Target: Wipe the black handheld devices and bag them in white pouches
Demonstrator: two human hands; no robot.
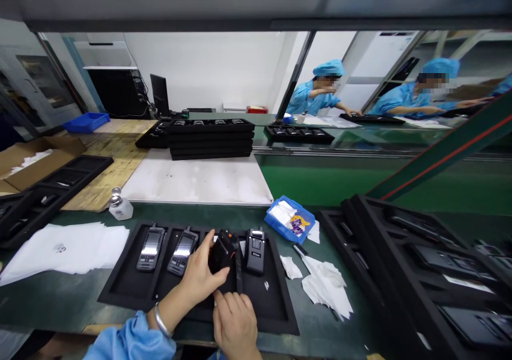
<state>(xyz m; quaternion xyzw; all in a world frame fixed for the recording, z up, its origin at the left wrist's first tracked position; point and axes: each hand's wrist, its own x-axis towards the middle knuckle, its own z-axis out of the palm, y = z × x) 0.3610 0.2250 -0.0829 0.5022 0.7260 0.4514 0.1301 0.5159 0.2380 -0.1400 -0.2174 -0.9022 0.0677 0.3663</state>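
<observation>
My left hand (pixel 200 272), with a silver bangle at the wrist, grips a black handheld radio (pixel 221 250) tilted up on edge over a black foam tray (pixel 132 290). Just below it, my right hand (pixel 235 317) has its fingers curled close to my left thumb; whatever they pinch is hidden. Two radios with screens and keypads, one on the far left (pixel 151 249) and one beside my left hand (pixel 183 250), lie face up in the tray. A further radio (pixel 255 252) rests back side up in the right compartment.
White sheets (pixel 72 248) and a pump bottle (pixel 120 205) are on the left. A blue bin (pixel 290 218) and crumpled wipes (pixel 326 285) lie right of the tray. Loaded foam trays (pixel 432 264) stack at far right, others (pixel 212 138) behind. Two co-workers (pixel 316 93) sit across the line.
</observation>
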